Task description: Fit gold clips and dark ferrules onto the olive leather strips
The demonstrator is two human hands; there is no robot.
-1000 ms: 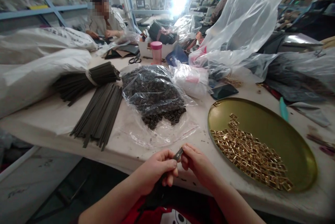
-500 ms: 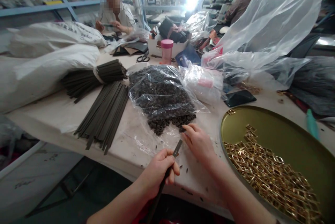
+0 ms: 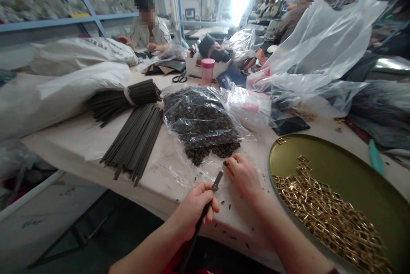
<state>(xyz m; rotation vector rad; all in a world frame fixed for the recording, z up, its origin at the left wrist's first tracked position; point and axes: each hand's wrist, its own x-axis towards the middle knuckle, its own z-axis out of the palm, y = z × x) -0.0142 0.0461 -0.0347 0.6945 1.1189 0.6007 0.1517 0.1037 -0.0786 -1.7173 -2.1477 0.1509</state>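
My left hand (image 3: pixel 199 206) is closed round a long, narrow dark strap (image 3: pixel 218 179). The strap's holed tip points up and away past my thumb, and its other end runs down toward my lap. Just right of that tip, my right hand (image 3: pixel 244 176) pinches a small dark loop (image 3: pixel 226 164) in its fingertips; part of the loop is hidden. Beyond both hands, many similar dark loops (image 3: pixel 197 154) spill from a clear plastic bag (image 3: pixel 205 116). Loose dark straps (image 3: pixel 133 144) lie fanned to the left, with a tied bundle of straps (image 3: pixel 144 92) behind them.
A large gold-coloured tray (image 3: pixel 339 158) with many metal buckles (image 3: pixel 323 210) stands at the right. White sacks (image 3: pixel 64 90) lie at the left. A pink-lidded jar (image 3: pixel 207 71), scissors (image 3: pixel 179 78) and plastic bags (image 3: pixel 320 39) are farther back. A co-worker (image 3: pixel 149 30) sits across the table.
My right hand has drawn back slightly from the loop pile, with a small dark loop now showing at its fingertips. My left hand keeps its hold on the strap. The view has shifted a little.
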